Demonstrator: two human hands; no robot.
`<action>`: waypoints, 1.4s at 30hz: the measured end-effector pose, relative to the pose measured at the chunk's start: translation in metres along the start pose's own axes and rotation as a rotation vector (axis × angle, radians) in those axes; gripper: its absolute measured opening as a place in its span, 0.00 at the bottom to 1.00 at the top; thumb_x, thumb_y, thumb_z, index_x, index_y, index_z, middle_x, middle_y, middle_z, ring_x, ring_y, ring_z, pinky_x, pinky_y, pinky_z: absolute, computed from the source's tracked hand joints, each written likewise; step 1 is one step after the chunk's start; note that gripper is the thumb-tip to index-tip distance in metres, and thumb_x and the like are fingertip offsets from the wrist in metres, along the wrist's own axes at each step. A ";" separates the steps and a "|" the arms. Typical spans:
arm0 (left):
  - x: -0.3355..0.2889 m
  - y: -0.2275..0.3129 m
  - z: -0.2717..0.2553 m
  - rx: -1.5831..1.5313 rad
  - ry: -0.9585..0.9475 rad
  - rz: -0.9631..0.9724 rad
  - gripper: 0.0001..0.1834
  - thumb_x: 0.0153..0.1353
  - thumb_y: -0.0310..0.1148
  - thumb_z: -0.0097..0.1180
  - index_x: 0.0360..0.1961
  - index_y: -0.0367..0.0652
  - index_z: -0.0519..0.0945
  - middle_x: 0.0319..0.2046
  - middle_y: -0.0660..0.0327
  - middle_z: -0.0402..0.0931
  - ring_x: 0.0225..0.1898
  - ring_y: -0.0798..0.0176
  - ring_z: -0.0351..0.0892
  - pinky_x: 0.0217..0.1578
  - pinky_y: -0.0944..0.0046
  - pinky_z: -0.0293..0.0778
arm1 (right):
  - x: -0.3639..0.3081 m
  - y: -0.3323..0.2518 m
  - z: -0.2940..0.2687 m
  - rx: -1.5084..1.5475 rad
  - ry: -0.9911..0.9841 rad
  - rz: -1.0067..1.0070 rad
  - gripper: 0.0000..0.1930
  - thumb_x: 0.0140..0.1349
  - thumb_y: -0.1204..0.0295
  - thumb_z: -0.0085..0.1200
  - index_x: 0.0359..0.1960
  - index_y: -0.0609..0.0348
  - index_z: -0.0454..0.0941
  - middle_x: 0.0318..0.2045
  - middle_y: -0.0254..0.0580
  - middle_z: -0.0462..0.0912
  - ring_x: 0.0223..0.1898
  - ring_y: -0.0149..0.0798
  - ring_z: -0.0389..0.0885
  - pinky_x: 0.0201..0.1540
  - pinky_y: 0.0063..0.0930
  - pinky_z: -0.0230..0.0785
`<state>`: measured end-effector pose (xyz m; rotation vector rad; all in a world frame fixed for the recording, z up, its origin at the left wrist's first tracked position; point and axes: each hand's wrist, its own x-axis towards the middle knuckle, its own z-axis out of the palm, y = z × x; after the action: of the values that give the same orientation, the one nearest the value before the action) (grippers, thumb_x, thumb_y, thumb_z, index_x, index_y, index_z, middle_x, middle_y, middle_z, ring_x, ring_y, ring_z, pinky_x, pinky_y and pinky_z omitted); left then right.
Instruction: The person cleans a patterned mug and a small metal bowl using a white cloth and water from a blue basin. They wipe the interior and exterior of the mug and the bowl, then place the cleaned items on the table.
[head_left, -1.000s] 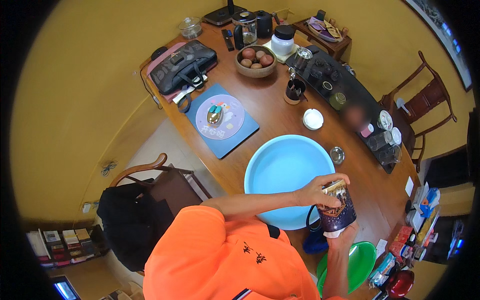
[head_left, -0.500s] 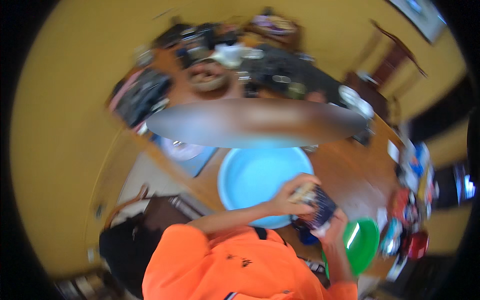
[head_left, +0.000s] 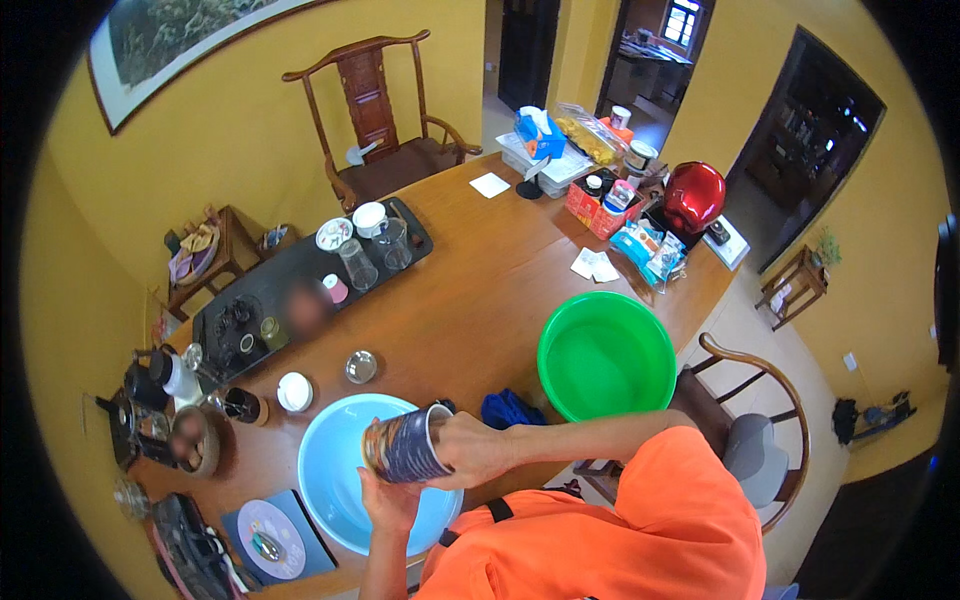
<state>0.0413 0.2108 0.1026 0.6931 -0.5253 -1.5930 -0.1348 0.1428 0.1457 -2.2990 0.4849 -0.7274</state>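
A dark-blue patterned cup [head_left: 410, 447] with a brown-gold end and a pale rim lies tilted on its side above a light-blue basin [head_left: 318, 440]. My left hand [head_left: 390, 502] is closed round the cup's underside near the brown-gold end. At the cup's mouth, facing right, is my right hand [head_left: 470, 446]; its fingers are hidden in or behind the rim. A crumpled dark-blue cloth [head_left: 510, 410] lies on the wooden table [head_left: 470, 300], between the light-blue basin and a green basin [head_left: 607, 357].
Beyond the basin are a white lidded jar [head_left: 294, 392] and a glass bowl [head_left: 361, 367]. A black tea tray [head_left: 300, 290] carries cups and glass jugs. A red helmet-like object [head_left: 694, 197] and packages stand at the far right. Wooden chairs [head_left: 755, 440] flank the table.
My view has turned to the right and become sharper. Both hands still hold the cup up, now over the light-blue basin, with its mouth turned right and my right forearm reaching across.
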 end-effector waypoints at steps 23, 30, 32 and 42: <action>-0.008 0.019 0.009 0.115 0.026 0.137 0.42 0.43 0.40 0.65 0.59 0.35 0.62 0.41 0.55 0.74 0.41 0.61 0.78 0.43 0.64 0.76 | -0.007 -0.028 0.006 0.197 0.168 -0.165 0.34 0.48 0.60 0.65 0.54 0.67 0.69 0.44 0.53 0.79 0.43 0.50 0.80 0.46 0.36 0.73; -0.005 0.004 0.009 0.056 0.140 0.092 0.38 0.45 0.40 0.62 0.57 0.36 0.63 0.41 0.56 0.74 0.43 0.62 0.77 0.45 0.64 0.75 | -0.005 -0.020 0.001 0.206 -0.018 -0.112 0.31 0.39 0.60 0.67 0.46 0.63 0.74 0.33 0.54 0.78 0.37 0.57 0.77 0.39 0.45 0.69; -0.006 0.004 -0.008 0.147 -0.040 0.239 0.37 0.51 0.40 0.60 0.61 0.38 0.62 0.46 0.56 0.74 0.46 0.61 0.76 0.48 0.61 0.73 | 0.001 -0.033 0.004 0.742 0.126 0.136 0.26 0.48 0.59 0.65 0.46 0.63 0.76 0.32 0.45 0.80 0.31 0.41 0.79 0.35 0.34 0.70; -0.006 0.000 0.011 0.175 -0.085 0.290 0.54 0.48 0.60 0.64 0.67 0.41 0.53 0.55 0.51 0.69 0.53 0.55 0.74 0.52 0.57 0.72 | -0.008 0.001 0.023 1.038 -0.037 0.480 0.23 0.50 0.71 0.62 0.49 0.61 0.74 0.41 0.45 0.81 0.41 0.39 0.80 0.44 0.31 0.73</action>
<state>0.0343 0.2163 0.1111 0.6483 -0.7985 -1.3184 -0.1267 0.1571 0.1277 -1.1644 0.4613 -0.5055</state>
